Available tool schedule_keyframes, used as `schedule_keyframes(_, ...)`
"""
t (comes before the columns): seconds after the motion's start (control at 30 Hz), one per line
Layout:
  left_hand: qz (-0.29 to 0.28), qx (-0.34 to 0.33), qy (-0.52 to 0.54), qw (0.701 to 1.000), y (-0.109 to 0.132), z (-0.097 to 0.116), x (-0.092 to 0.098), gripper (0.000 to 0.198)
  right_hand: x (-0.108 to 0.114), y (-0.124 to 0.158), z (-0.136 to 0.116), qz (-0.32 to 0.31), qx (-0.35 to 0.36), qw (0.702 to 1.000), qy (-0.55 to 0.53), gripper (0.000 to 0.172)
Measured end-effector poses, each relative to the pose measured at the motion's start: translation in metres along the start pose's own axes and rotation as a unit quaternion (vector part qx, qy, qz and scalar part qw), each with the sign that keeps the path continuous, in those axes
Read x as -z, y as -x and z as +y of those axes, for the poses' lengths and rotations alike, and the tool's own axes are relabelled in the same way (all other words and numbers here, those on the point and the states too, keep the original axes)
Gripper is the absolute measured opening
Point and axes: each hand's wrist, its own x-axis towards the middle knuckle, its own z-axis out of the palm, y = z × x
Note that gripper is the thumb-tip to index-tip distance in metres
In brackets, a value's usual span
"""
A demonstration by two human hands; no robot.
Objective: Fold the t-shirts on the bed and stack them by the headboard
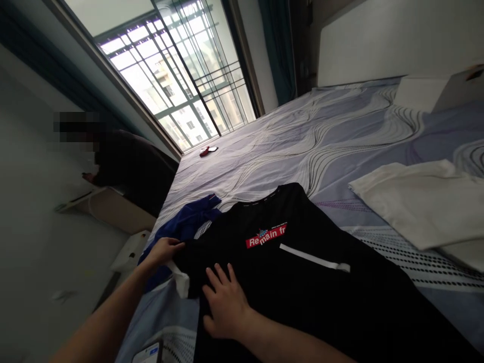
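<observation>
A black shirt [257, 282] with a red printed label and a white stripe lies spread on the patterned bed. My left hand [165, 251] pinches the shirt at the shoulder of its left-side sleeve, which ends in a white cuff [182, 283]. Flat on the shirt's chest, below the red label, rests my right hand [226, 303] with its fingers spread. A blue garment [185, 221] lies just beyond my left hand, partly covered by the black shirt.
White garments [427, 201] lie on the bed [264, 151] at the right. A phone [148, 353] is at the bottom edge. Small red and white items [206, 150] sit near the window. A person in dark clothes [132, 164] is at the left beyond the bed.
</observation>
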Motion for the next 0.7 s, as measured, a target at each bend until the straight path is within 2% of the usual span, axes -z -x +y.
schedule_keyframes(0.1,-0.047,0.033,-0.017,0.998,0.004,0.003,0.006,0.032,0.002,-0.001,0.001,-0.01,0.013,1.0,0.004,0.062)
schedule_keyframes(0.27,-0.066,0.1,0.02,0.993,0.032,-0.017,-0.017,0.049,0.005,-0.004,0.004,-0.005,0.018,1.0,0.009,0.06)
schedule_keyframes(0.37,-0.049,0.118,0.061,0.99,0.043,-0.027,-0.026,0.048,0.004,-0.002,0.004,-0.007,0.029,1.0,0.001,0.057)
schedule_keyframes(0.43,-0.025,0.107,0.082,0.991,0.042,-0.027,-0.025,0.042,0.0,-0.001,0.002,-0.001,0.034,0.999,-0.019,0.054)
schedule_keyframes(0.53,0.016,0.066,0.093,0.993,0.036,-0.004,-0.017,0.034,-0.004,-0.007,0.002,0.051,0.008,0.993,-0.107,0.042)
schedule_keyframes(0.6,0.033,0.034,0.079,0.996,0.037,0.028,-0.01,0.034,0.002,-0.017,0.009,0.129,-0.069,0.962,-0.229,0.035)
schedule_keyframes(0.63,0.031,0.007,0.062,0.998,0.041,0.047,-0.007,0.036,0.007,-0.024,0.016,0.171,-0.124,0.929,-0.304,0.034)
schedule_keyframes(0.7,0.006,-0.076,0.016,0.997,0.056,0.087,-0.004,0.046,0.024,-0.037,0.036,0.226,-0.227,0.828,-0.461,0.041)
